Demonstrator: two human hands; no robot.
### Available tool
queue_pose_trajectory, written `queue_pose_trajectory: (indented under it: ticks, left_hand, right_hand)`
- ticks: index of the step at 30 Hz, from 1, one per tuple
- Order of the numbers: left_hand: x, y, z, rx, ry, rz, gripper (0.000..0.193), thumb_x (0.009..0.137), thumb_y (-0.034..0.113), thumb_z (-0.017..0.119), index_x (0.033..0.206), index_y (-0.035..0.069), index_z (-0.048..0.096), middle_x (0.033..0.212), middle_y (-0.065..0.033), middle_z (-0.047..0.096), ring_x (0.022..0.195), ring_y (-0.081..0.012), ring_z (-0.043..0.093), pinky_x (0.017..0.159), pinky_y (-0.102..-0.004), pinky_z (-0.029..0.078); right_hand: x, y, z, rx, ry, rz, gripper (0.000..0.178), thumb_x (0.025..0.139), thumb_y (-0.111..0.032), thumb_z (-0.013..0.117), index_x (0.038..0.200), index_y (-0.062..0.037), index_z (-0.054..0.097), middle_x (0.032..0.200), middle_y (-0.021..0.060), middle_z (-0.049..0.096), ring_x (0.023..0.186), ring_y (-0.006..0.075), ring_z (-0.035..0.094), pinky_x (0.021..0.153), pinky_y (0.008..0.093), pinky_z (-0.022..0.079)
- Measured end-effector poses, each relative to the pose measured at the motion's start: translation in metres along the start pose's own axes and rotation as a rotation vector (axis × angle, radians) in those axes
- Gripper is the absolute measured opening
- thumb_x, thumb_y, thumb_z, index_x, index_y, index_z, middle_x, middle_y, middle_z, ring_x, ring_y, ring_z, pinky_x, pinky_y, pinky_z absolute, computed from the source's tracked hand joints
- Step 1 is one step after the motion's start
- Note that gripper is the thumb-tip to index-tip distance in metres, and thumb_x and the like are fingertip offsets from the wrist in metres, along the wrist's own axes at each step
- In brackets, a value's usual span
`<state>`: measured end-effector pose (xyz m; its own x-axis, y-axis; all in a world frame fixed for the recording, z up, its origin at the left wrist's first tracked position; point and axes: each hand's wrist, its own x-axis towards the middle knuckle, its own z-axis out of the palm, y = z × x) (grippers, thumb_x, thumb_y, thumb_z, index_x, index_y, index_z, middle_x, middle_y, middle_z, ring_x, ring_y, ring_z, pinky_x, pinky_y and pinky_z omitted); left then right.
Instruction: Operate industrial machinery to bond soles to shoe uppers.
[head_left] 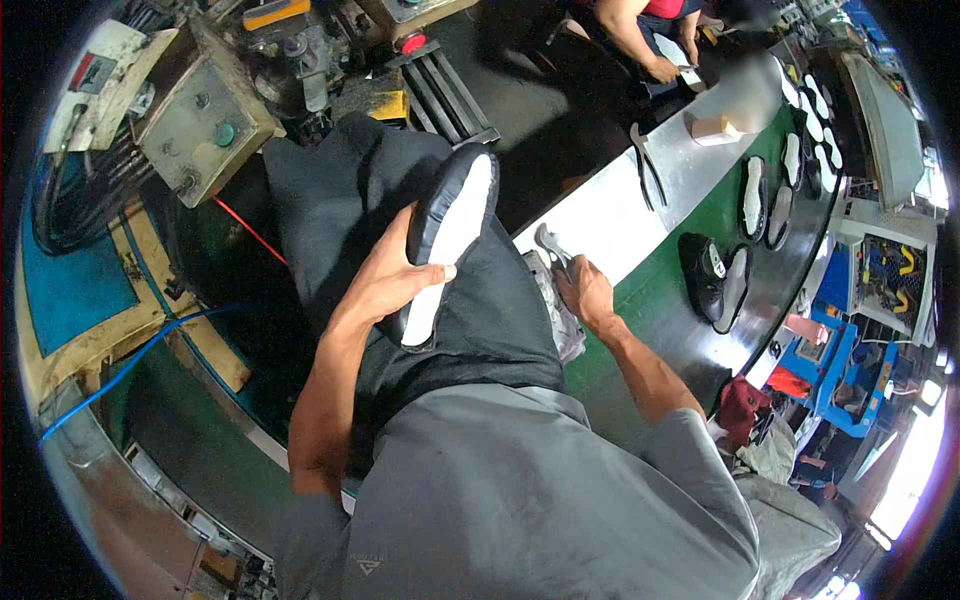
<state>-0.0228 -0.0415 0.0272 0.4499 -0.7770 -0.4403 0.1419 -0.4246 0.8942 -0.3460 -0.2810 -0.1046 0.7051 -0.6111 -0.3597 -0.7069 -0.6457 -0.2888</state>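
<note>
A black shoe upper (pixel 447 225) with a white sole board lies sole side up above my lap. My left hand (pixel 395 275) is closed around its side, with the thumb pressed on the white board. To the right, at the bench edge, my right hand (pixel 587 293) is wrapped round the handles of metal pincers (pixel 549 240), whose curved head points away from me. The pincers are apart from the shoe. Below that hand, a crumpled pale cloth or bag (pixel 568 335) hangs beside my thigh.
A second pair of pincers (pixel 648 165) rests on the metal bench strip (pixel 600 215), near a beige block (pixel 715 130). Several shoes (pixel 752 198) stand on the green conveyor (pixel 655 300). Across from me, a co-worker's hands (pixel 665 68) hold another shoe. Machinery with a control box (pixel 205 130) stands left.
</note>
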Motion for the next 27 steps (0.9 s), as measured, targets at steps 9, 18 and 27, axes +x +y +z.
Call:
queue_pose_trajectory:
  ticks: [9,18,27]
  left_hand:
    - [0.018,0.026,-0.025,-0.028,-0.639,-0.026,0.089,0.079,0.016,0.091,0.153,-0.006,0.048,0.142,-0.0173,0.064,0.13,-0.0228,0.06,0.114,-0.035,0.047]
    - [0.033,-0.012,-0.041,-0.239,-0.696,0.057,0.073,0.098,0.011,0.079,0.162,0.001,0.046,0.154,-0.0136,0.061,0.145,-0.0214,0.054,0.117,-0.0375,0.046]
    - [0.045,-0.13,-0.121,0.422,0.963,0.281,0.024,0.09,-0.004,0.068,0.112,0.002,0.072,0.112,-0.0135,0.072,0.106,-0.0357,0.069,0.096,-0.044,0.055]
  right_hand:
    - [0.014,-0.133,-0.194,-0.191,0.058,-0.859,0.101,0.076,-0.032,0.091,0.165,-0.0186,0.044,0.175,0.0223,0.027,0.159,0.0475,0.031,0.127,0.0579,0.036]
    - [-0.019,-0.163,-0.177,0.015,-0.478,-0.99,0.084,0.088,-0.044,0.084,0.164,-0.0358,0.049,0.174,0.0247,0.028,0.116,0.0419,0.062,0.1,0.0517,0.057]
    - [-0.011,-0.219,-0.207,0.477,-0.058,-0.636,0.069,0.088,-0.027,0.089,0.152,-0.0136,0.065,0.173,0.0313,0.03,0.156,0.0517,0.039,0.125,0.0555,0.04]
